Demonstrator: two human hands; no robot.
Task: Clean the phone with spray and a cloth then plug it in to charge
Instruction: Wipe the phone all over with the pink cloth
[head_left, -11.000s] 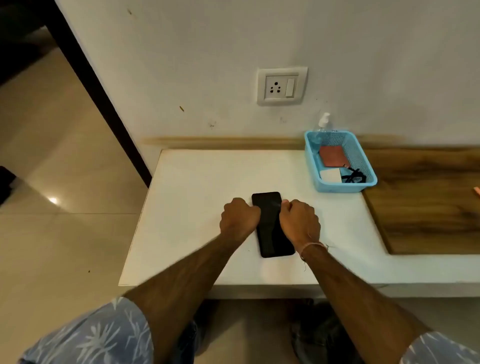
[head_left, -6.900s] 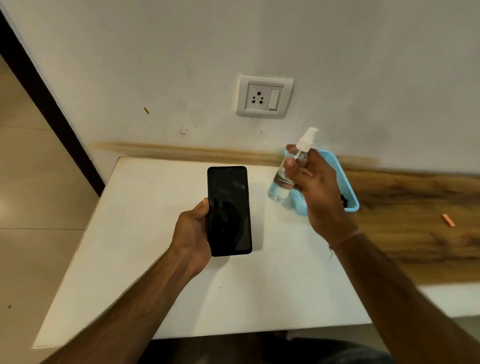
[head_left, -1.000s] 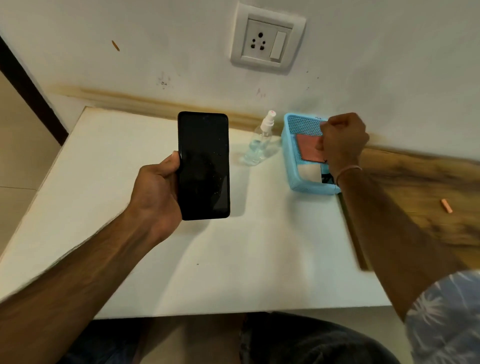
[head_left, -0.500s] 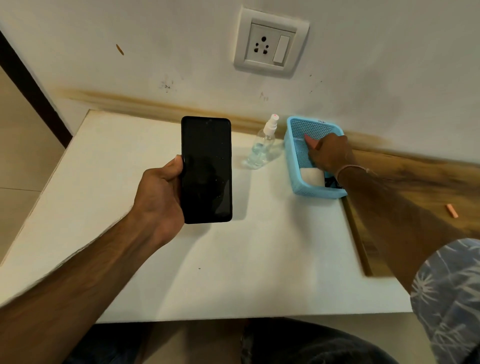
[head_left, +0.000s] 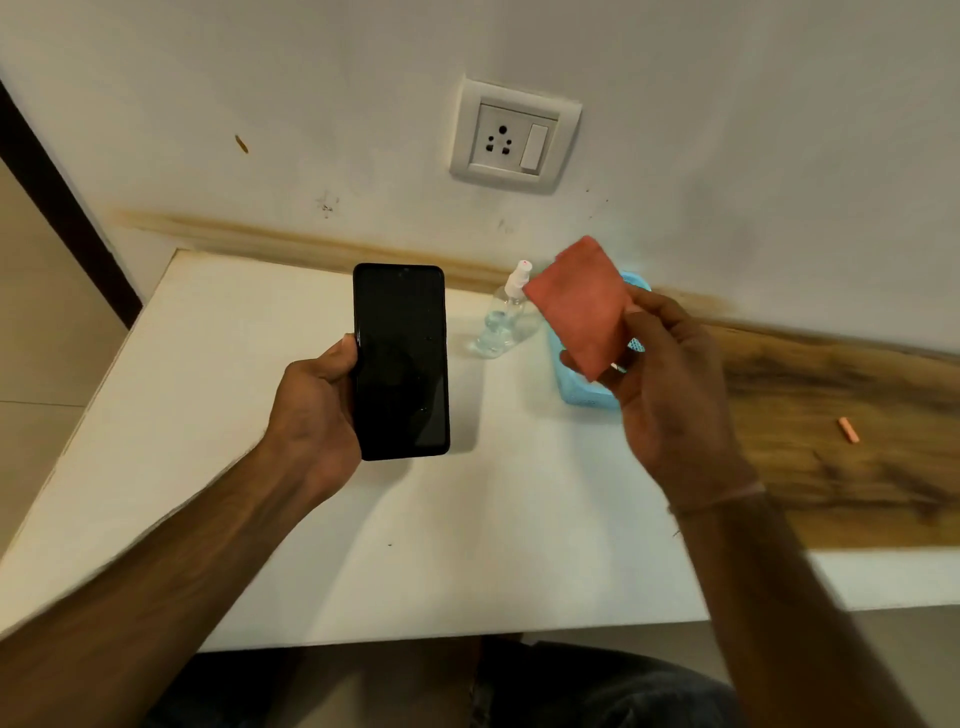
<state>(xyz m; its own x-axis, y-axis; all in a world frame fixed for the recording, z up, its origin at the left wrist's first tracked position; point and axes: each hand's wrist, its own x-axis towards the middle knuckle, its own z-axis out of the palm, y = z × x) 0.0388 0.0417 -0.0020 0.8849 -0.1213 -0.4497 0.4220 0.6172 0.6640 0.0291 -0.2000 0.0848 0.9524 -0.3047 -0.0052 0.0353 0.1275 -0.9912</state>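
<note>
My left hand grips a black phone by its left edge, screen up, above the white table. My right hand pinches a folded reddish-orange cloth and holds it lifted in the air over the blue basket. A clear spray bottle with a white nozzle lies tilted on the table between the phone and the basket. A white wall socket with a switch sits on the wall above.
The blue basket is mostly hidden behind my right hand and the cloth. A wooden counter adjoins the table on the right, with a small orange piece lying on it. Tiled floor shows at the left.
My right hand has come up out of the basket with the reddish cloth and moved toward me. The phone stays held in my left hand; the bottle has not moved.
</note>
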